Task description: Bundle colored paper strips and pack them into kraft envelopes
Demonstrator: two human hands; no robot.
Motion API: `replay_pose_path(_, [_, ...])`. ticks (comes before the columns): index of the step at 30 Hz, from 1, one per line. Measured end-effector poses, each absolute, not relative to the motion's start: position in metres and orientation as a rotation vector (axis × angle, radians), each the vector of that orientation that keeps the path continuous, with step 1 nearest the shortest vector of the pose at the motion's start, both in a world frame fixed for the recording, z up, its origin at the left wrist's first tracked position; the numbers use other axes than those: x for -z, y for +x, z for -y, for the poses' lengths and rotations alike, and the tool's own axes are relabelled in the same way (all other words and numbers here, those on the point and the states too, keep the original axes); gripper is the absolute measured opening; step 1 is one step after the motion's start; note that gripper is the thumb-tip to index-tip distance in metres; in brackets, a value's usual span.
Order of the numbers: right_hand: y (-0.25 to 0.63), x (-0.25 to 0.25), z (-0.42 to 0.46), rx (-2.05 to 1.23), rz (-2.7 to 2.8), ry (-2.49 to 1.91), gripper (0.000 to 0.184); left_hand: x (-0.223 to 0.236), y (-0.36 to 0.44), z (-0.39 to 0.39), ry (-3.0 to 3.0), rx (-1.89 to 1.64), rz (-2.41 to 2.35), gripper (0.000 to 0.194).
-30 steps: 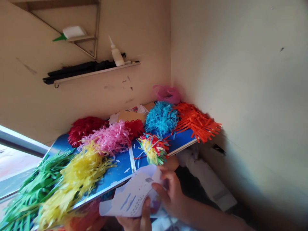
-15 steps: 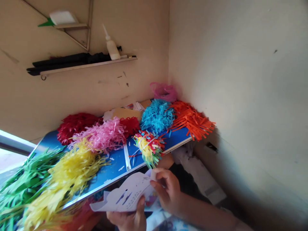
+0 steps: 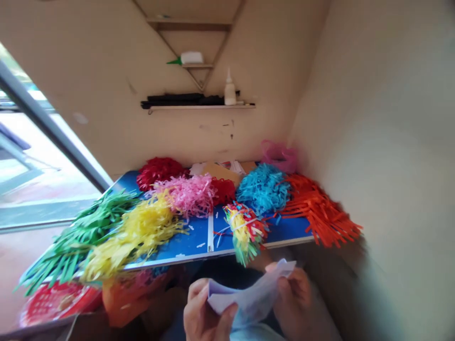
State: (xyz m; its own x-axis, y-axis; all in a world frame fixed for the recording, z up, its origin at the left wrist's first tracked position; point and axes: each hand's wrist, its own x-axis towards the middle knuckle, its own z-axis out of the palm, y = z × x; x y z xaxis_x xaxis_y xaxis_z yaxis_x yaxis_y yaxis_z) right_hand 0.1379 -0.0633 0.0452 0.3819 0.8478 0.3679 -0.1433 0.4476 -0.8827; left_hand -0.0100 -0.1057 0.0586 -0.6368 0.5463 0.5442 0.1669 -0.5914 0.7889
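Fingers of left hand and right hand pinched on opposite ends of a curled white paper sheet, near the blue flat worktop. Over its front edge, a multicoloured paper-strip bundle; farther left, yellow paper-strip bundle and red plastic basket.

Both hands pinch, thumbs facing up, slightly apart
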Motion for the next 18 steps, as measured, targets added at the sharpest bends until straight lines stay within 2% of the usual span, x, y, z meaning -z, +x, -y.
replay_pose_path(2, [0.141, -0.041, 0.059, -0.863, 0.93, -0.824, 0.024, -0.064, -0.014, 0.108, 1.25, -2.333, -1.136, 0.045])
replay_pose_path(5, [0.148, -0.039, 0.053, -1.102, 0.905, -0.712, 0.019, -0.072, -0.022, 0.111, 1.305, -2.308, -1.034, 0.036])
replay_pose_path(10, [0.153, -0.037, 0.045, -1.348, 0.949, -0.601, 0.013, -0.083, -0.031, 0.117, 1.383, -2.38, -1.24, 0.024])
replay_pose_path(13, [0.147, -0.034, 0.042, -1.289, 1.012, -0.556, 0.012, -0.085, -0.026, 0.121, 1.319, -2.395, -1.45, 0.009])
replay_pose_path(18, [0.139, -0.029, 0.041, -1.111, 1.257, -0.728, 0.034, -0.085, -0.011, 0.126, 1.24, -2.476, -1.543, 0.011])
